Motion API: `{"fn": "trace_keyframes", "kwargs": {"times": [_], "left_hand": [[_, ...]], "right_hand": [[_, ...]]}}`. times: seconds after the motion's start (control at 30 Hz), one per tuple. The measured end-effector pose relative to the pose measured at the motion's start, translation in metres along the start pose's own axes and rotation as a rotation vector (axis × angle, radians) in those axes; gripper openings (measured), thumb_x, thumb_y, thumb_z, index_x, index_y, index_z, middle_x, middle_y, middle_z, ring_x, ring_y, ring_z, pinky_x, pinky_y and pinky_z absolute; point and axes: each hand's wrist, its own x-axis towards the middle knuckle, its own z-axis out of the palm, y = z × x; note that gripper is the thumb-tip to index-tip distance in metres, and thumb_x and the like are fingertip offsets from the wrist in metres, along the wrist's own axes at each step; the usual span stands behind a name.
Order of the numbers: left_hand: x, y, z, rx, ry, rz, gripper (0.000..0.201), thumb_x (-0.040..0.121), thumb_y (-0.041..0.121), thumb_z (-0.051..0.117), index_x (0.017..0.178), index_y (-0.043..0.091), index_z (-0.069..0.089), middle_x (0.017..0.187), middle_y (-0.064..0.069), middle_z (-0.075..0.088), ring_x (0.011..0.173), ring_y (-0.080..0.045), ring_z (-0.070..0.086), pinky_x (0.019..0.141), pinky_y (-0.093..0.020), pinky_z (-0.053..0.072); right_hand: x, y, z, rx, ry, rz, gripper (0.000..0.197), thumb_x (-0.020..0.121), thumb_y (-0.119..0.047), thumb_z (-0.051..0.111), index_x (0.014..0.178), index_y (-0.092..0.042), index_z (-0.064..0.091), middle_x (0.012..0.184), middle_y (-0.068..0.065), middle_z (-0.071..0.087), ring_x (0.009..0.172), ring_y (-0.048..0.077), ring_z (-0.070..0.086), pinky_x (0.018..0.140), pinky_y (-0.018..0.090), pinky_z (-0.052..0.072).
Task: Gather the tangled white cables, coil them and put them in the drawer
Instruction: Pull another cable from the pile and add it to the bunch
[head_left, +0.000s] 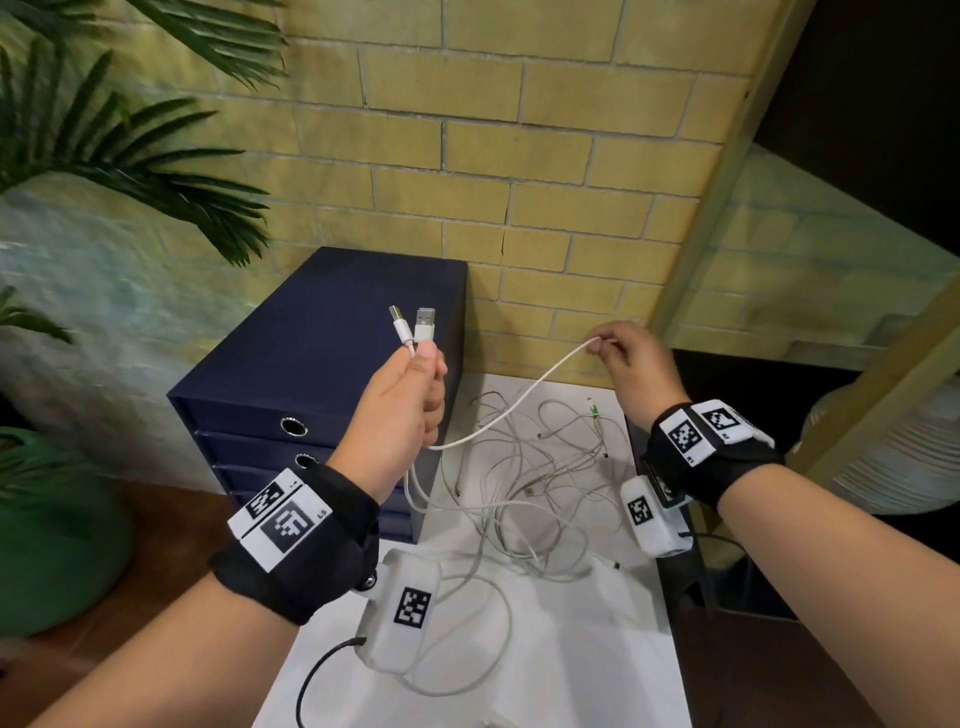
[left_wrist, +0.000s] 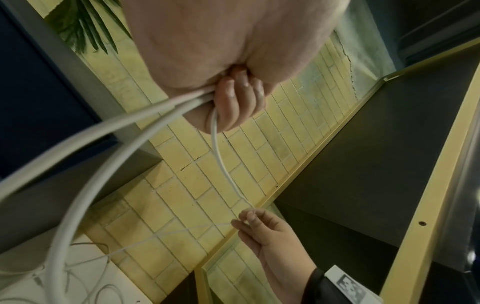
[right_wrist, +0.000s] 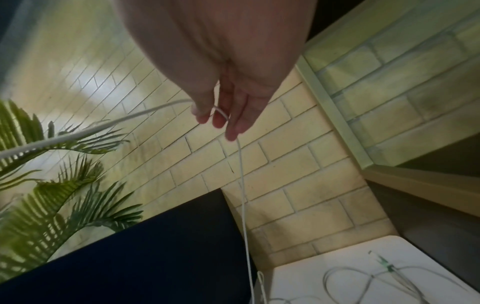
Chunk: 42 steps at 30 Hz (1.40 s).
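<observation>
Left hand fisted round cable below both plugs; right hand pinches same cable, slack spanning between them.

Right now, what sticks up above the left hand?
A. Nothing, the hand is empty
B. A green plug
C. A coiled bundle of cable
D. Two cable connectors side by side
D: in the head view the left hand grips white cable with two connectors standing up side by side above its fingers, while the right hand pinches the cable further along.

Left hand grips white cables; right hand pinches one.
</observation>
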Motion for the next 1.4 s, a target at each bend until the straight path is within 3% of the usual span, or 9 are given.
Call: {"fn": "trace_keyframes", "kwargs": {"times": [0.2,0.4,0.53,0.77,1.07,1.17,1.23,1.33,1.4], "left_hand": [[-0.001,0.0,0.001,0.004,0.007,0.0,0.032,0.103,0.033,0.033,0.077,0.018,0.045,0.053,0.011,0.027,0.044,-0.005,0.018,0.039,-0.019,0.018],[-0.003,0.0,-0.004,-0.008,0.025,0.006,0.032,0.103,0.034,0.032,0.079,0.018,0.046,0.054,0.01,0.027,0.045,-0.006,0.017,0.042,-0.023,0.014],[-0.002,0.0,-0.003,0.002,0.023,0.008,0.033,0.103,0.034,0.031,0.079,0.018,0.046,0.054,0.01,0.027,0.044,-0.006,0.018,0.041,-0.021,0.016],[-0.002,0.0,-0.004,-0.001,0.02,-0.01,0.032,0.103,0.034,0.031,0.08,0.017,0.047,0.053,0.01,0.028,0.043,-0.006,0.02,0.04,-0.02,0.019],[0.001,-0.003,-0.001,-0.011,0.014,-0.008,0.032,0.103,0.033,0.031,0.081,0.016,0.047,0.053,0.01,0.027,0.043,-0.006,0.019,0.04,-0.02,0.018],[0.002,-0.002,0.0,-0.026,0.018,0.009,0.032,0.103,0.033,0.031,0.081,0.016,0.047,0.052,0.011,0.028,0.043,-0.005,0.019,0.04,-0.019,0.018],[0.002,-0.002,0.0,-0.043,0.023,0.02,0.032,0.103,0.033,0.031,0.08,0.016,0.046,0.052,0.011,0.028,0.042,-0.005,0.019,0.04,-0.019,0.017],[0.005,-0.002,0.002,-0.072,0.007,0.019,0.033,0.103,0.032,0.029,0.078,0.017,0.043,0.051,0.011,0.028,0.043,-0.005,0.02,0.047,-0.026,0.014],[0.007,-0.002,0.003,-0.088,-0.017,0.015,0.034,0.104,0.032,0.028,0.075,0.017,0.039,0.051,0.01,0.029,0.043,-0.006,0.022,0.05,-0.028,0.016]], "right_hand": [[0.0,0.001,-0.011,-0.109,0.099,-0.124,0.011,0.087,-0.013,0.062,0.094,-0.013,0.07,0.115,-0.003,0.048,0.111,0.009,0.046,0.094,0.016,0.032],[-0.016,0.014,-0.01,0.008,0.003,0.222,0.015,0.089,0.004,0.052,0.096,-0.007,0.062,0.079,0.006,0.063,0.076,0.022,0.063,0.069,0.021,0.052],[-0.026,0.019,-0.005,0.126,-0.144,0.397,0.018,0.094,-0.012,0.053,0.076,-0.017,0.053,0.067,0.008,0.06,0.048,0.017,0.052,0.043,0.022,0.043],[-0.04,0.032,-0.002,-0.082,-0.384,0.419,0.02,0.093,-0.026,0.055,0.075,-0.017,0.057,0.071,0.001,0.053,0.071,0.021,0.054,0.068,0.032,0.047],[-0.013,-0.003,-0.022,-0.198,0.173,-0.055,0.009,0.089,-0.001,0.055,0.082,0.001,0.061,0.104,0.012,0.047,0.106,0.014,0.044,0.092,0.02,0.031],[-0.015,-0.001,-0.026,-0.259,0.296,-0.125,0.01,0.088,-0.001,0.054,0.083,0.001,0.063,0.105,0.018,0.052,0.11,0.024,0.046,0.092,0.024,0.03],[-0.022,0.014,-0.019,-0.45,0.11,-0.048,0.014,0.09,-0.01,0.052,0.086,-0.004,0.064,0.104,0.015,0.056,0.104,0.029,0.046,0.087,0.028,0.031],[-0.039,0.031,-0.004,-0.857,-0.636,0.324,0.024,0.093,-0.029,0.047,0.099,-0.017,0.067,0.114,0.009,0.062,0.109,0.03,0.052,0.094,0.036,0.042],[-0.049,0.029,0.003,-0.91,-0.865,0.378,0.027,0.091,-0.035,0.05,0.109,-0.022,0.064,0.121,0.006,0.061,0.115,0.029,0.053,0.099,0.039,0.043]]}}
